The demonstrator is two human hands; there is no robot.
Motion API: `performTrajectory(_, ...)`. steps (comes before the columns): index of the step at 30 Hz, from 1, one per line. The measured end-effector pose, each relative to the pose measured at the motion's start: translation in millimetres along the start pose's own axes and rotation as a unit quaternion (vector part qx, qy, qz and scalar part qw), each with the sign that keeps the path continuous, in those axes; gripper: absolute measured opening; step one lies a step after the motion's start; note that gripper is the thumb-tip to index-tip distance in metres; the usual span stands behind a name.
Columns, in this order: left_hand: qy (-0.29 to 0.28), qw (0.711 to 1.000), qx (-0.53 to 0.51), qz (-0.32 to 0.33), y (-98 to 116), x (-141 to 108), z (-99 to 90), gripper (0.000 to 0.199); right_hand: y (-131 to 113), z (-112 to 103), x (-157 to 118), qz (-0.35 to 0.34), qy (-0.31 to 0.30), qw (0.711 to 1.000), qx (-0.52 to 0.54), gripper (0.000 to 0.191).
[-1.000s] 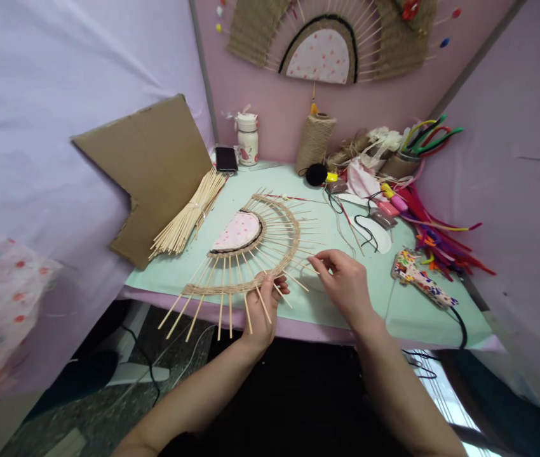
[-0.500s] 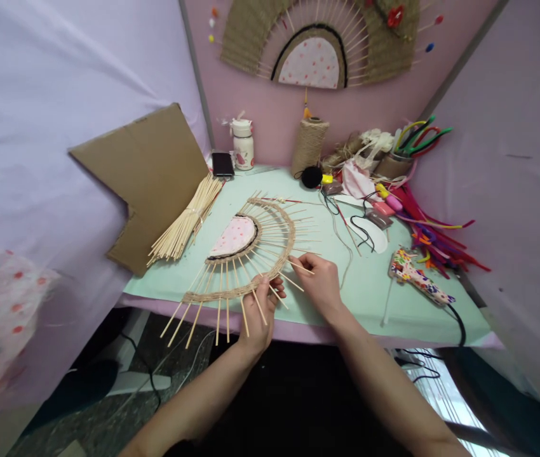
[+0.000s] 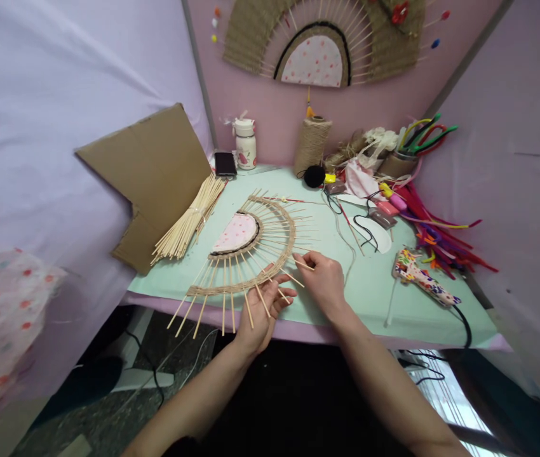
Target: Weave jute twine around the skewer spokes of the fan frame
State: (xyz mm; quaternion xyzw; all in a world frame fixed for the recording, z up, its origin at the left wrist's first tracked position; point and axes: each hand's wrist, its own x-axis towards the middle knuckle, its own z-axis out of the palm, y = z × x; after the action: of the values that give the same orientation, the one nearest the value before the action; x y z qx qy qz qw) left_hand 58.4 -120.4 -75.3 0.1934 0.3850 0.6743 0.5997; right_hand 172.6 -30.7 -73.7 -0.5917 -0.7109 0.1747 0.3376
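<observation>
Since the fan [image 3: 236, 236] prob. needs steadying, we hold its rim [image 3: 227, 290] w/ L hand [image 3: 258, 315], R hand [image 3: 323, 279] narrow at a stick [image 3: 303, 264], grip unclear.

A half-round fan [image 3: 251, 244] of pale wooden sticks [image 3: 223, 314], brown twine band [image 3: 292, 235] and red-dotted pinkish centre [image 3: 237, 232] has its straight side leftward, near sticks jutting past the mint-green surface [image 3: 370, 301].

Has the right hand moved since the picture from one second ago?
Yes: the right hand has moved to the left, farther from the glue gun lying on the table.
</observation>
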Motion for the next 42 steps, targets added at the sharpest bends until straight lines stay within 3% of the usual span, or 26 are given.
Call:
performTrajectory(10,-0.021,0.995,-0.083,-0.058,11.5,-4.9,-14.8,0.027,10.1,-9.8,-5.6,-0.035,0.025,0.999,0.013,0.043)
performTrajectory(15,-0.059,0.986,-0.114,-0.106,11.6,-5.2,-19.8,0.024,15.0,-10.8,-4.7,-0.038,-0.014,0.998,0.057,0.042)
performTrajectory(19,-0.087,0.990,-0.068,-0.084,8.0,-5.3,-17.2,0.027,18.8,-8.9,-4.7,-0.037,-0.050,0.996,0.070,0.040)
performTrajectory(26,-0.115,0.992,0.001,-0.049,4.0,-9.4,-13.8,0.032,21.0,-7.0,-5.7,-0.028,-0.051,0.993,0.102,0.035)
performTrajectory(42,-0.146,0.988,-0.012,-0.040,0.7,-8.8,-17.5,0.028,20.6,-4.6,-8.5,-0.041,-0.043,0.992,0.108,0.033)
